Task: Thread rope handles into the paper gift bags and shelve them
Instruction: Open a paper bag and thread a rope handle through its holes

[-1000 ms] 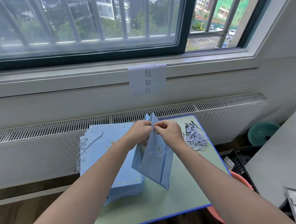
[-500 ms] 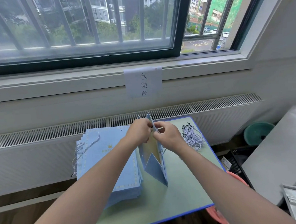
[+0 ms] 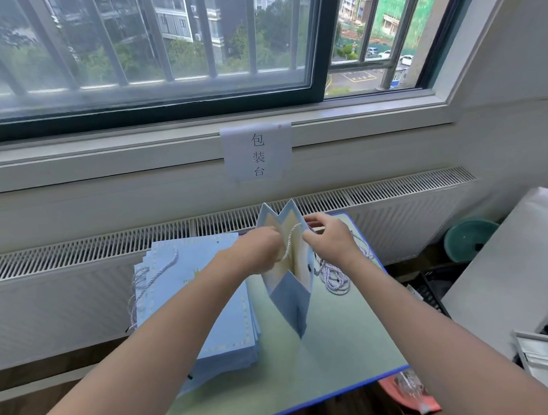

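Observation:
A light blue paper gift bag stands open on the green table, its cream inside facing me. My left hand grips the bag's left top edge and pinches a white-blue rope handle that loops across the mouth. My right hand holds the right top edge, fingers curled over it. A pile of loose rope handles lies just right of the bag. A stack of flat blue bags lies to the left, with one rope draped over it.
A radiator grille and window sill run behind the table, with a paper sign above. Right of the table are a grey surface, a teal basin, a black crate and a pink bin below.
The bag has turned end-on and its mouth has been pulled open. My hands have spread apart, and a rope now runs between them across the opening.

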{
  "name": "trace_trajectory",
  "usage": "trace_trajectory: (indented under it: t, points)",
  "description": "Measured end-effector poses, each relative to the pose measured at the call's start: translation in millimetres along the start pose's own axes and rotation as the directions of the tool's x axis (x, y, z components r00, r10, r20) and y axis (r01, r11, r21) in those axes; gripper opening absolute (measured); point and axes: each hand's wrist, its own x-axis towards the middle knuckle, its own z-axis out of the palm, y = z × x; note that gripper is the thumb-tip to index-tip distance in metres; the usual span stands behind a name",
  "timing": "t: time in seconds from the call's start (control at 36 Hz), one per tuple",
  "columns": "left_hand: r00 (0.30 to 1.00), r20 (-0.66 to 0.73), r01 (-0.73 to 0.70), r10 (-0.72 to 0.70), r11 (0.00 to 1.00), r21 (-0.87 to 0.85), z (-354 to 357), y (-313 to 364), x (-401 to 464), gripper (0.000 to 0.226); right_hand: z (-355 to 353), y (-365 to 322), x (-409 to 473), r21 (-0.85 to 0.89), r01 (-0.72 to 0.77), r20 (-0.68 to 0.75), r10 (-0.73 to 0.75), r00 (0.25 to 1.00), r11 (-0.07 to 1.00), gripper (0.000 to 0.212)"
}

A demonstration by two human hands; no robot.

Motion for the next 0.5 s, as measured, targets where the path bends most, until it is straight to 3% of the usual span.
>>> trace_trajectory:
  t: [0.03, 0.14, 0.25, 0.36, 0.5]
  points:
    - [0.998, -0.034, -0.051, 0.051, 0.999, -0.014, 0.3, -1.6, 1.8, 0.020, -1.5, -1.2, 1.1, -0.005, 0.004, 0.005, -0.004, 1.000, 1.000, 0.023]
    - [0.953, -0.209, -0.234, 0.219, 0.971, -0.048, -6.1, -5.4, -1.8, 0.059, -11.3, -8.5, 6.7, -0.050, 0.030, 0.046, -0.028, 0.999, 0.998, 0.031]
    - [0.840, -0.312, -0.465, 0.445, 0.885, 0.011, -11.0, -16.5, -4.9, 0.054, -24.8, -16.6, 13.7, -0.108, 0.067, 0.152, -0.050, 0.987, 0.992, 0.030]
    - [0.851, -0.302, -0.423, 0.429, 0.902, 0.088, -15.1, -19.4, -2.3, 0.025, -37.2, -16.2, 19.7, -0.133, 0.094, 0.239, -0.060, 0.969, 0.987, 0.025]
    - [0.889, -0.351, -0.290, 0.293, 0.955, 0.063, -19.0, -5.2, 3.9, 0.024, -48.8, -13.8, 24.4, -0.218, 0.123, 0.237, -0.070, 0.969, 0.968, 0.016]
